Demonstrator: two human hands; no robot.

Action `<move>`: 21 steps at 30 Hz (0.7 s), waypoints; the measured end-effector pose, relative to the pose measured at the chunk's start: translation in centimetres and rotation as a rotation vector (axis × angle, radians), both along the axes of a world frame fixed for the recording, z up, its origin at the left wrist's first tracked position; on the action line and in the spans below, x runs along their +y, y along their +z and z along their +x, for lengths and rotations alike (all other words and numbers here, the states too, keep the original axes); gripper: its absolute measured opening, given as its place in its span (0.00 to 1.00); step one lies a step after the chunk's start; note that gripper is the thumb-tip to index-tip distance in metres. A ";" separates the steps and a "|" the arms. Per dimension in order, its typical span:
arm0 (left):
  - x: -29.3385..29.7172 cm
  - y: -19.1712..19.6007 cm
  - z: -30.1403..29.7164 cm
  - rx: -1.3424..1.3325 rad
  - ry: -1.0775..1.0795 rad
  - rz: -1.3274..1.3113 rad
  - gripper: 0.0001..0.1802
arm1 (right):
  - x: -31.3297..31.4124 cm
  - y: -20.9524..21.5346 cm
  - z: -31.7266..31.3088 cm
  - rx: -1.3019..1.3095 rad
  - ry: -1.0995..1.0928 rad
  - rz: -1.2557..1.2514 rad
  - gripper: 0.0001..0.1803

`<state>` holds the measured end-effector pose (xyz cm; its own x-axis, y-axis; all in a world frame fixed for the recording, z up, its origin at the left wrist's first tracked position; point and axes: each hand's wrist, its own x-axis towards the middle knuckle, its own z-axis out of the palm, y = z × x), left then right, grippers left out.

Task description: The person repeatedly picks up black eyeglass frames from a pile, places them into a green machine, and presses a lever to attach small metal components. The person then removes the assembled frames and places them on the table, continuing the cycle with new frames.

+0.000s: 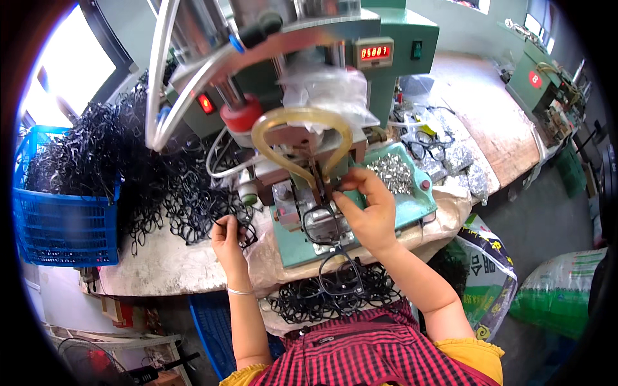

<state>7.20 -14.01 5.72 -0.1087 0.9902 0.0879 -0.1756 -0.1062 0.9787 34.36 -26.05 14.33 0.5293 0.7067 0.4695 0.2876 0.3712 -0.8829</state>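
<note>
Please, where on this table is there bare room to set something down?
Widest: bare tabletop at the right, between the silvery plastic bags and the far green machine. A smaller strip lies between the black frames and the front edge, left of the left hand. Crowded: around the right hand and green tray.

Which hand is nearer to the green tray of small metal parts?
The right. The right hand is close by the left side of the green tray; the left hand is farther left, across the press base, by the heaped black eyeglass frames.
</note>
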 end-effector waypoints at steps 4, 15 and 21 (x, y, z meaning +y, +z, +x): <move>-1.1 2.7 1.5 -0.113 0.067 0.199 0.06 | 0.2 0.1 -0.5 0.171 0.094 0.007 0.24; -10.8 14.7 5.2 0.214 -0.284 1.053 0.05 | -2.0 3.3 -1.7 0.212 0.211 -0.059 0.26; -7.8 12.1 9.5 0.626 -0.546 1.275 0.16 | -2.5 -4.8 9.5 -0.479 -0.496 -0.345 0.16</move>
<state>16.73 -21.78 17.84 0.6122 0.1257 0.7806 -0.0764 -0.9733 0.2166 43.87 -28.51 9.51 0.6173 0.5875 0.5233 0.7282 -0.1749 -0.6627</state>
